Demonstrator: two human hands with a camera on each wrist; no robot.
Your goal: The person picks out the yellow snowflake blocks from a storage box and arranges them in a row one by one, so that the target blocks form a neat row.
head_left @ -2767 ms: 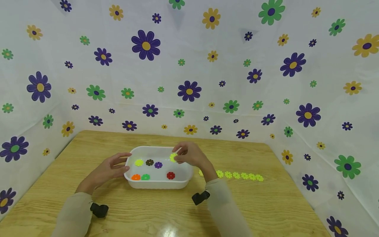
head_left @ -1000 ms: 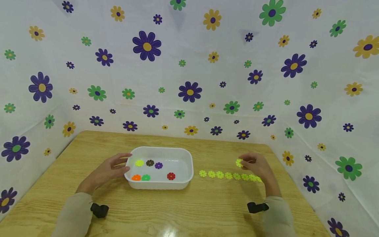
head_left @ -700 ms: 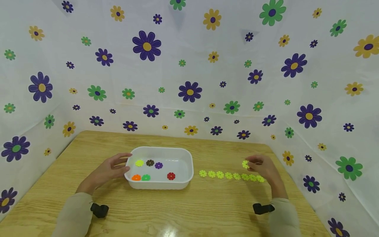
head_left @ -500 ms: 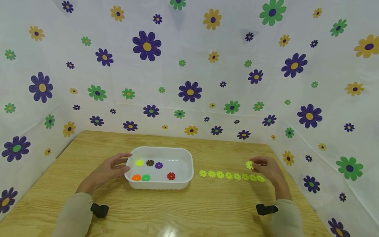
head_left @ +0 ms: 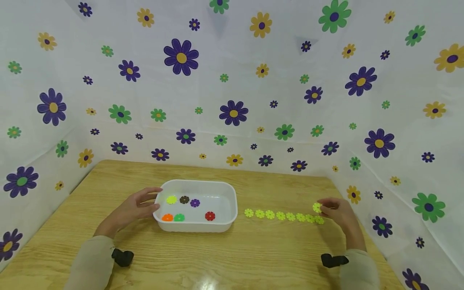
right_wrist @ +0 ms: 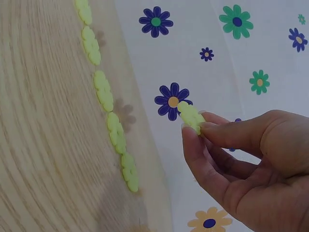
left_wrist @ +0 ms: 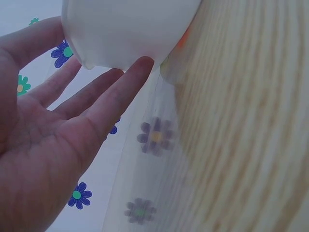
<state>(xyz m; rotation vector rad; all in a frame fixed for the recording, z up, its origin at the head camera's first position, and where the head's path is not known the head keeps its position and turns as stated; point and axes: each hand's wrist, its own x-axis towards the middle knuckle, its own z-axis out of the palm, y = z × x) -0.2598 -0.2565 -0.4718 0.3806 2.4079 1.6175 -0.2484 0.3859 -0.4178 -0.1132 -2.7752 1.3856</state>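
Note:
My right hand [head_left: 337,211] pinches a yellow flower-shaped plastic disc [right_wrist: 191,117] between thumb and fingertips, above the right end of a row of matching yellow discs [head_left: 280,216] on the table. In the right wrist view that row [right_wrist: 104,90] runs down beside the hand. My left hand [head_left: 135,206] touches the left end of a white plastic tub [head_left: 195,227], fingers nearly straight against its wall. Inside the tub lie yellow [head_left: 171,199], brown [head_left: 184,199], purple [head_left: 195,203], orange [head_left: 167,217], green [head_left: 179,217] and red [head_left: 210,216] discs.
The wooden table [head_left: 203,257] carries the tub left of the row. A white cloth [head_left: 232,80] printed with flowers rises behind the table and along both sides. Black wrist cameras [head_left: 122,257] sit on both sleeves.
My right hand has carried a yellow disc from the tub to the right, past the row, and lowered toward its right end. My left hand has stayed at the tub.

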